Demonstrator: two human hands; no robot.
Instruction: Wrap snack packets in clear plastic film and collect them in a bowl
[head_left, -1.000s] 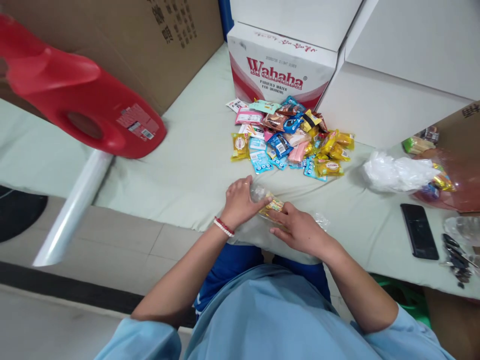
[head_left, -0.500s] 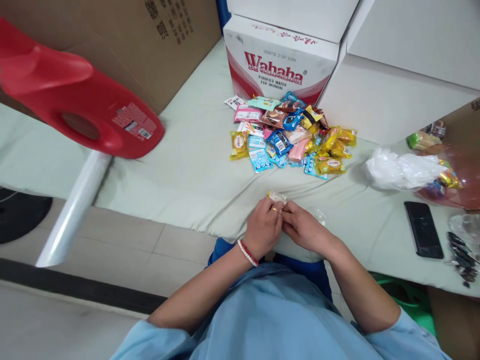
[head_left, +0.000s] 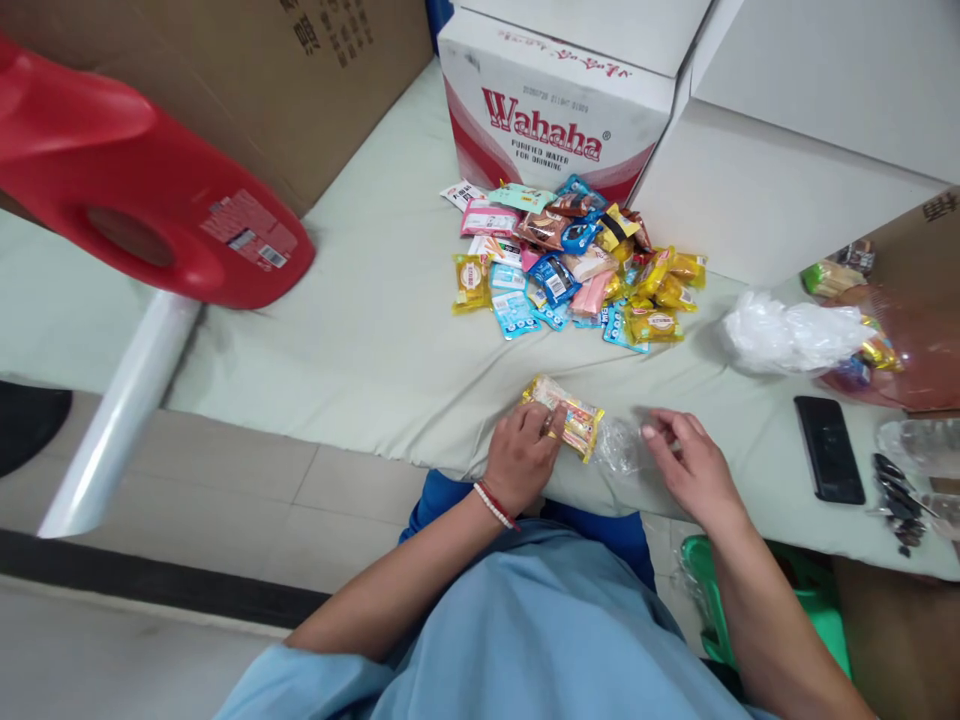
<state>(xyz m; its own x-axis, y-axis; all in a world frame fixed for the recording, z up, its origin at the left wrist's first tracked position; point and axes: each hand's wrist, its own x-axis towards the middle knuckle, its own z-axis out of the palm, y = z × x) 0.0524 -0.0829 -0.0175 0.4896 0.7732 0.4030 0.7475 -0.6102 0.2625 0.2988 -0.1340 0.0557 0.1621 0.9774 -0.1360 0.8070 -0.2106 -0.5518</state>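
Note:
My left hand, with a red and white bracelet and a ring, has its fingers curled over the left part of a yellow-edged snack packet at the table's front edge. Its fingertips press on the wrapper and partly cover it. Right beside the packet lies a crumpled piece of clear plastic film. My right hand is at the film's right side, thumb and forefinger apart; whether they touch the film is hard to see. Behind both hands is a pile of small wrapped snacks in several colours.
A Wahaha water carton stands behind the pile. To the left are a red jug and a clear roll. On the right lie a white plastic bundle, a black phone and dark small items. A green stool is below.
My hands have parted: the right one has moved right, to the clear film, while the left stays on the packet. More of the packet shows now. The view has shifted slightly.

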